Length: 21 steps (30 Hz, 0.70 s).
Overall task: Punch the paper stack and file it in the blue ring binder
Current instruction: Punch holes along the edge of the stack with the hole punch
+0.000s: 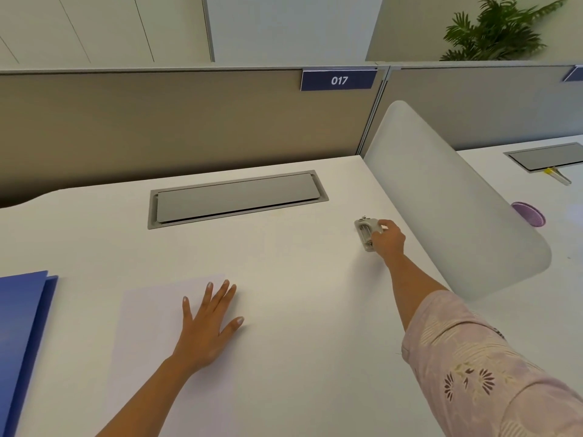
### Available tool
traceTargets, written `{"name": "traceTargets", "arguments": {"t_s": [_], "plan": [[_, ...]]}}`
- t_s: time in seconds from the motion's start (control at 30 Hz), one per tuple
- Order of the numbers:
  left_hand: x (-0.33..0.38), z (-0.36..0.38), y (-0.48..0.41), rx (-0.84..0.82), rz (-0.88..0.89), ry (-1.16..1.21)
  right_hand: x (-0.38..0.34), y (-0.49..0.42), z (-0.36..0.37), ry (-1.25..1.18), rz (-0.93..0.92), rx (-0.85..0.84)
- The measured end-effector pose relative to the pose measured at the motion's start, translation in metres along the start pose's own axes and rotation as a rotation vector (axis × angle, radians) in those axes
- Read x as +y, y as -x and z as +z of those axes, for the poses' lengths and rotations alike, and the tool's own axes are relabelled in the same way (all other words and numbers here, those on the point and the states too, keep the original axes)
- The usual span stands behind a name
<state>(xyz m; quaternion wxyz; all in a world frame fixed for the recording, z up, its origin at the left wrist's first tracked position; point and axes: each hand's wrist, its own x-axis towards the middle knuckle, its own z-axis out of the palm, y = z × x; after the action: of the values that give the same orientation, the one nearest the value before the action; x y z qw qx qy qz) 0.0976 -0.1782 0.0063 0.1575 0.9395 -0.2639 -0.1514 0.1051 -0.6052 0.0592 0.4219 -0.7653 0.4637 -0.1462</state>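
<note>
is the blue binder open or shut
Shut, as far as shows: the binder lies flat with its top cover over the lower one, no rings visible; its left part is out of frame.

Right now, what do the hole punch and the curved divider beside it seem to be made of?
The hole punch is probably metal: pale grey painted body with shiny pins. The curved divider looks like frosted plastic or acrylic: matte, milky white face, rounded corners; glass cannot be excluded.
</note>
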Motion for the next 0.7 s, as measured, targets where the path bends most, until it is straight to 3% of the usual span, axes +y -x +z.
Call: {"name": "traceTargets", "arguments": {"t_s": [0.27,0.47,0.7], "plan": [[-0.005,0.001,0.008,0.013,0.014,0.010,0.007,0.011,0.018,-0.209,0.159,0.092],[-0.010,-0.001,0.029,0.071,-0.016,0.111,0.014,0.042,0.030,-0.181,0.102,0.029],[-0.035,0.002,0.071,0.158,-0.170,0.235,0.025,0.113,0.037,-0.156,-0.026,-0.117]]}}
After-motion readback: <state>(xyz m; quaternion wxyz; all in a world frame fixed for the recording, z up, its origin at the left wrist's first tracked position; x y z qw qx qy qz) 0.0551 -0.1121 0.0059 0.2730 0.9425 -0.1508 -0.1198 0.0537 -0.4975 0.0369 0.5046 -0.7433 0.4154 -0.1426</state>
